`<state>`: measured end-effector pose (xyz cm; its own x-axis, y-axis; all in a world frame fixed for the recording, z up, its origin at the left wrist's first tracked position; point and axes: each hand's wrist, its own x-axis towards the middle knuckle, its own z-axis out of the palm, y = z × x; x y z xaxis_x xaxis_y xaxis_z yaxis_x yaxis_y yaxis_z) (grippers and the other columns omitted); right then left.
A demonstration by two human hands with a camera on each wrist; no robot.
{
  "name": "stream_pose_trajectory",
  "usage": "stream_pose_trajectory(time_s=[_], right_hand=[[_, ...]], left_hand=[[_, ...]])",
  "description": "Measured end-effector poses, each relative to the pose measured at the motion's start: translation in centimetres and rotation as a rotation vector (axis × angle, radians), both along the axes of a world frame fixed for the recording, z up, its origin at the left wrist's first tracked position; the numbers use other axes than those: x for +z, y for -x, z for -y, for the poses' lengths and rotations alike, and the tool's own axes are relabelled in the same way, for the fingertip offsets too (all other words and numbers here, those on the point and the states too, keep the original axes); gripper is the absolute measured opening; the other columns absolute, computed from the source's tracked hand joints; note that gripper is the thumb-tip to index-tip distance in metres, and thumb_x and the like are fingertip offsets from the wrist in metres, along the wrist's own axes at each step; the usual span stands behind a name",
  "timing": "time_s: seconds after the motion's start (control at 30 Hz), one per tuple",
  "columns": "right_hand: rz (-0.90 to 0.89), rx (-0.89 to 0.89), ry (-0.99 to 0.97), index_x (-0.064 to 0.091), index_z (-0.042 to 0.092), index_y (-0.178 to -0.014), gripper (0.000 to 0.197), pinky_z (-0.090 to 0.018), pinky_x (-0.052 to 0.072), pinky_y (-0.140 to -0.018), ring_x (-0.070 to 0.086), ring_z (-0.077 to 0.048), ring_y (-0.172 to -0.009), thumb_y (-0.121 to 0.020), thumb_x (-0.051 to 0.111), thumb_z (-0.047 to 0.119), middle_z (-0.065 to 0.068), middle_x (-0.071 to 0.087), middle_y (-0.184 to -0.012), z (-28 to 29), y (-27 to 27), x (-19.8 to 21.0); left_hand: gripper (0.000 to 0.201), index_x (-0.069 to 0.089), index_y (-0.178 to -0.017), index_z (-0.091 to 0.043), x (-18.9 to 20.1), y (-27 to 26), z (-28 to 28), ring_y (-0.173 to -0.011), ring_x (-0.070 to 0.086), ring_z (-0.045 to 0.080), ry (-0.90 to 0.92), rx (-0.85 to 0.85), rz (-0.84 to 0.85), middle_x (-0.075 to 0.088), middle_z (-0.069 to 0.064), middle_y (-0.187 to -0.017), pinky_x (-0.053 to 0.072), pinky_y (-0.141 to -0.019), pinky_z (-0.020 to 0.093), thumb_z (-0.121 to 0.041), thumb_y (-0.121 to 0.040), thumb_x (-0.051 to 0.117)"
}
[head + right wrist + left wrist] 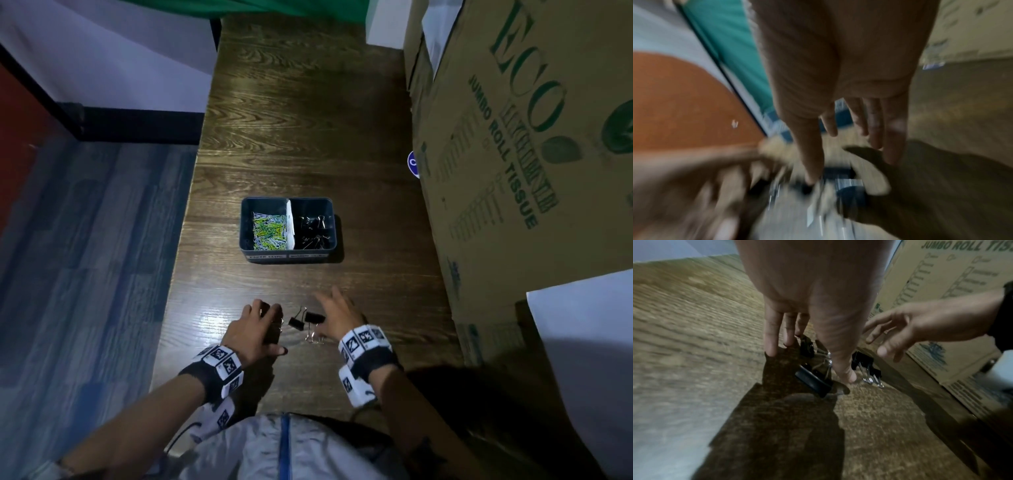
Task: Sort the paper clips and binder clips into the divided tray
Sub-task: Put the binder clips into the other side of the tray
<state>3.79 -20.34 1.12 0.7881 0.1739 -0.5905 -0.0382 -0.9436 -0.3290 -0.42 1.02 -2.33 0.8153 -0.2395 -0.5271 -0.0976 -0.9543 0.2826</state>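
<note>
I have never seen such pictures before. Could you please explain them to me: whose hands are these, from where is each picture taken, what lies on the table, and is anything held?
No machine here: a person works with bare hands, wearing bands with cameras. The head view looks down from a head camera; the other two look along each wrist; the right-wrist one is badly blurred. On the wooden table stands a divided tray, with coloured paper clips in its left compartment and black binder clips in its right. Four loose binder clips lie near the person. The left hand reaches down around two of them, fingers straight; the right hand hovers open. Neither holds anything.
</note>
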Motion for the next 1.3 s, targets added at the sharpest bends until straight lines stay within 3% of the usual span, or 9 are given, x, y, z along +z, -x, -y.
stream_pose_trajectory(time_s=[0.1,0.23,0.47,0.7,0.87,1.03,1.1,1.23,1.3], right_hand=[[0.017,0.147,0.1,0.026,0.042,-0.149,0.091,-0.049,0.045,-0.101,0.031,-0.032,-0.133,-0.08,0.076,0.009,-0.005,0.021,-0.148,-0.3,2.9,-1.7],[0.162,0.125,0.087,0.033,0.032,-0.146,0.08,-0.045,0.05,-0.094,0.043,-0.031,-0.123,-0.083,0.066,-0.004,-0.005,0.033,-0.137,-1.1,4.5,-2.6],[0.163,0.047,0.007,0.053,0.021,-0.129,0.05,-0.042,0.052,-0.089,0.058,-0.028,-0.113,-0.086,0.066,0.0,-0.004,0.048,-0.131,-0.9,3.6,-2.0],[0.185,-0.091,-0.012,0.061,0.027,-0.112,0.032,-0.039,0.054,-0.086,0.064,-0.022,-0.106,-0.085,0.073,0.013,0.003,0.062,-0.119,-0.2,3.5,-2.3],[0.194,-0.088,0.043,0.065,0.023,-0.116,0.029,-0.039,0.053,-0.088,0.061,-0.022,-0.106,-0.087,0.07,0.025,0.0,0.059,-0.122,-0.3,3.4,-2.3],[0.151,-0.142,0.079,0.066,0.02,-0.106,0.026,-0.042,0.053,-0.086,0.064,-0.024,-0.1,-0.084,0.067,0.033,-0.003,0.063,-0.109,-0.4,2.8,-1.7],[0.177,-0.2,0.076,0.066,0.019,-0.105,0.028,-0.042,0.054,-0.085,0.064,-0.024,-0.098,-0.081,0.068,0.033,-0.002,0.063,-0.108,-0.4,2.4,-1.1],[0.273,-0.318,-0.053,0.065,0.021,-0.104,0.023,-0.037,0.055,-0.081,0.063,-0.018,-0.093,-0.085,0.069,0.033,0.001,0.061,-0.105,-0.2,0.0,1.0],[0.349,-0.381,-0.136,0.066,0.02,-0.1,0.017,-0.035,0.056,-0.076,0.062,-0.015,-0.086,-0.086,0.069,0.029,0.001,0.061,-0.101,-0.1,-2.1,2.8]], left_hand=[[0.083,0.024,-0.145,-0.03,-0.2,0.7,1.0,-0.115,0.041,0.024,0.001,-0.078,0.05,0.03,0.005,-0.131,0.053,-0.074,0.038,-0.049,-0.078,0.07],[0.055,0.038,-0.129,-0.036,-1.2,1.1,1.7,-0.1,0.051,0.02,0.062,-0.027,0.08,0.035,-0.003,-0.118,0.053,-0.062,0.034,-0.036,-0.082,0.066],[0.053,0.048,-0.122,-0.024,-0.1,0.7,2.0,-0.092,0.058,0.023,0.117,0.053,0.069,0.044,0.001,-0.115,0.041,-0.063,0.028,-0.033,-0.076,0.072],[0.013,0.064,-0.1,-0.017,0.7,-0.9,1.9,-0.084,0.062,0.027,0.212,0.146,0.069,0.055,0.002,-0.096,0.04,-0.067,0.027,-0.025,-0.089,0.062],[0.008,0.057,-0.08,-0.025,4.2,-3.3,2.5,-0.076,0.059,0.021,0.317,0.117,0.134,0.048,-0.007,-0.083,0.04,-0.063,0.027,-0.024,-0.085,0.063],[0.007,0.065,-0.093,-0.013,9.6,-9.4,5.0,-0.082,0.054,0.013,0.418,0.212,0.373,0.055,-0.003,-0.092,0.034,-0.066,0.012,-0.017,-0.088,0.068],[0.013,0.066,-0.099,-0.011,11.5,-11.8,5.5,-0.086,0.055,0.013,0.479,0.266,0.425,0.056,-0.002,-0.095,0.038,-0.07,0.013,-0.02,-0.089,0.068],[0.025,0.065,-0.113,-0.015,12.6,-13.6,4.9,-0.09,0.061,0.016,0.505,0.306,0.459,0.061,0.003,-0.108,0.055,-0.075,0.032,-0.026,-0.091,0.067],[0.017,0.066,-0.108,-0.015,12.0,-12.7,4.3,-0.087,0.061,0.016,0.446,0.284,0.473,0.064,0.003,-0.106,0.053,-0.073,0.028,-0.022,-0.092,0.064]])
